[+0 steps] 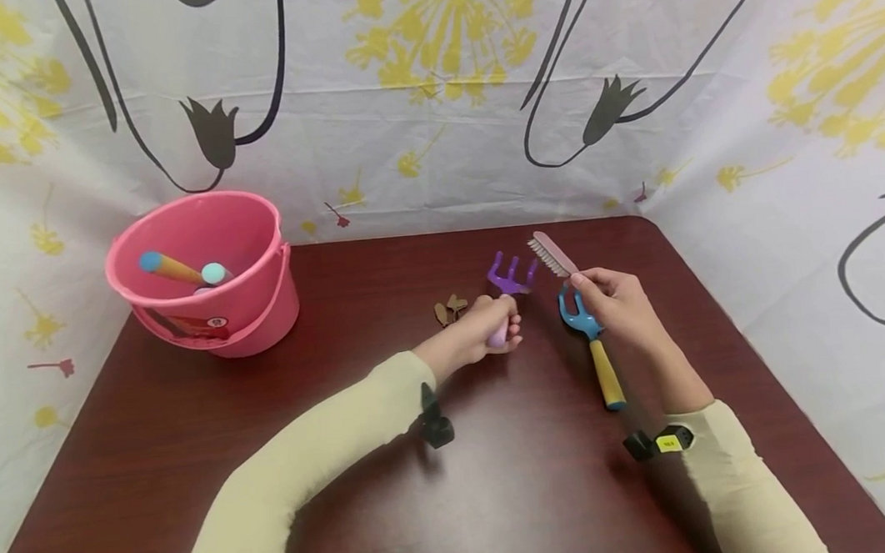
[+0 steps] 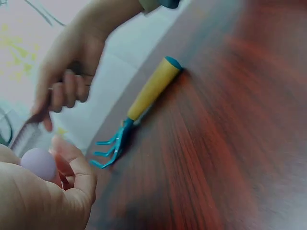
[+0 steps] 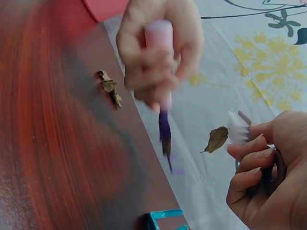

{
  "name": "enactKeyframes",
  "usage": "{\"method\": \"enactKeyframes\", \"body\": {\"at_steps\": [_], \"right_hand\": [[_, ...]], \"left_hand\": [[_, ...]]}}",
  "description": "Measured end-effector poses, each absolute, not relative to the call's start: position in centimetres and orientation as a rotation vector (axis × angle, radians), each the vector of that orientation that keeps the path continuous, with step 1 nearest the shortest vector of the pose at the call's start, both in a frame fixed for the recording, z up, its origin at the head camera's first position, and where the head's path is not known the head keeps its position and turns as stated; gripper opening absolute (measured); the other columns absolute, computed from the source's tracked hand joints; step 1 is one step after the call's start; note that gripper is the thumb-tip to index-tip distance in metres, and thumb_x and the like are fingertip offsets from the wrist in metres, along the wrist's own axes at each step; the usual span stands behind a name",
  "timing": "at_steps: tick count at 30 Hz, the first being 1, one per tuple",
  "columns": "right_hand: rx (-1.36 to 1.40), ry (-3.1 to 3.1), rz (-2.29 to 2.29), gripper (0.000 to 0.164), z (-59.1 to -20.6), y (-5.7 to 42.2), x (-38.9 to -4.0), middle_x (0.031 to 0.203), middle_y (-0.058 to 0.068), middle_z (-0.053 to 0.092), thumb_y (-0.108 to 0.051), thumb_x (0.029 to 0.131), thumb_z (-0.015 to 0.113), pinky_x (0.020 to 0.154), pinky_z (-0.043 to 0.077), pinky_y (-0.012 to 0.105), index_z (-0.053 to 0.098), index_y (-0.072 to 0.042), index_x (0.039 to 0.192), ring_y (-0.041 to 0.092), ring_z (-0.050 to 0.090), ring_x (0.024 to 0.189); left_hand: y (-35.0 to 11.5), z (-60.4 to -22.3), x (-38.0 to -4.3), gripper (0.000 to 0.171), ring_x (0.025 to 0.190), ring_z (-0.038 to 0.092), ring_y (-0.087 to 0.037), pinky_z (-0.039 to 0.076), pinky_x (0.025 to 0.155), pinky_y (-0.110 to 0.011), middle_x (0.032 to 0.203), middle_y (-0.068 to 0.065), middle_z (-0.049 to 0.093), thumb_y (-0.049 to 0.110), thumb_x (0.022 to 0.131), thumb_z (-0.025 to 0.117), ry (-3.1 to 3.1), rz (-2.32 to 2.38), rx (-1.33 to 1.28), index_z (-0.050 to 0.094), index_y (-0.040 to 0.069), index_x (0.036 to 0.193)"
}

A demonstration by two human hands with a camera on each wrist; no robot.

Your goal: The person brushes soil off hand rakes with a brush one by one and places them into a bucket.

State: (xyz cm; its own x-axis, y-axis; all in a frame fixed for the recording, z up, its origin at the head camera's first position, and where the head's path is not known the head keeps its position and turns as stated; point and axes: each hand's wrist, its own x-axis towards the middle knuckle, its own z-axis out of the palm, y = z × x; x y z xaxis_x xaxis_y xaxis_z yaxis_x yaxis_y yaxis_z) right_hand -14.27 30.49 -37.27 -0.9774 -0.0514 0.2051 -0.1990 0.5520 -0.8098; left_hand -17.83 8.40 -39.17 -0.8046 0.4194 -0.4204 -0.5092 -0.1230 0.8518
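My left hand (image 1: 484, 323) grips the pale lilac handle of a purple hand rake (image 1: 509, 285), whose tines point away toward the back of the table. In my right hand (image 1: 624, 302) is a pink scrubbing brush (image 1: 555, 250) with white bristles, held by one end. A dry leaf (image 3: 217, 139) shows right at the bristles in the right wrist view. Below the right hand lies a blue hand rake with a yellow handle (image 1: 606, 372). Several dry brown leaves (image 1: 441, 313) lie on the table just left of the purple rake.
A pink bucket (image 1: 264, 319) stands at the back left, with a yellow-and-blue handle (image 1: 175, 269) and other pieces inside. The dark red-brown table (image 1: 490, 466) meets a patterned white cloth (image 1: 422, 177) hanging behind it and at the sides.
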Motion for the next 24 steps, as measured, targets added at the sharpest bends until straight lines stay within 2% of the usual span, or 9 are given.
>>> {"method": "enactKeyframes", "body": {"at_steps": [5, 9, 14, 19, 24], "right_hand": [[0.238, -2.613, 1.468, 0.043, -37.4, 29.8, -14.2, 0.066, 0.006, 0.048, -0.035, 0.107, 0.052, 0.047, 0.035, 0.031, 0.067, 0.005, 0.116, 0.015, 0.041, 0.056], [0.289, -2.553, 1.606, 0.041, -37.4, 28.7, -14.4, 0.064, 0.003, 0.045, -0.03, 0.108, 0.05, 0.047, 0.034, 0.028, 0.065, 0.008, 0.113, 0.012, 0.038, 0.054], [0.302, -2.536, 1.698, 0.04, -37.6, 26.7, -15.1, 0.064, 0.001, 0.042, -0.029, 0.109, 0.05, 0.044, 0.031, 0.027, 0.064, 0.009, 0.114, 0.01, 0.034, 0.051], [0.365, -2.604, 1.632, 0.038, -37.6, 24.7, -15.7, 0.069, 0.007, 0.045, -0.027, 0.11, 0.047, 0.047, 0.032, 0.03, 0.066, 0.005, 0.117, 0.014, 0.037, 0.056], [0.462, -2.626, 1.623, 0.043, -37.7, 22.0, -16.3, 0.064, 0.006, 0.042, -0.031, 0.111, 0.042, 0.046, 0.03, 0.031, 0.068, 0.002, 0.117, 0.015, 0.034, 0.051]], "left_hand": [[4.6, -38.6, -17.0, 0.011, 0.049, 0.044, -0.006, 0.041, 0.043, -0.016, 0.064, -0.001, 0.049, -0.001, 0.086, 0.044, 1.398, 2.122, -0.125, 0.048, 0.004, 0.077], [2.0, -38.0, -16.1, 0.007, 0.05, 0.041, -0.005, 0.035, 0.042, -0.014, 0.066, -0.001, 0.048, -0.002, 0.09, 0.043, 1.358, 2.22, -0.098, 0.046, 0.004, 0.089], [-0.6, -37.7, -15.1, 0.013, 0.052, 0.042, -0.005, 0.037, 0.043, -0.015, 0.07, -0.002, 0.048, -0.002, 0.095, 0.046, 1.429, 2.291, -0.046, 0.046, 0.001, 0.108], [-2.4, -38.3, -14.4, 0.017, 0.055, 0.044, -0.007, 0.041, 0.044, -0.017, 0.075, -0.004, 0.048, -0.002, 0.098, 0.045, 1.516, 2.315, -0.062, 0.043, 0.001, 0.114], [-3.7, -38.8, -13.7, 0.026, 0.057, 0.044, -0.008, 0.042, 0.044, -0.019, 0.079, -0.006, 0.049, -0.001, 0.098, 0.046, 1.621, 2.32, -0.076, 0.041, 0.0, 0.123]]}}
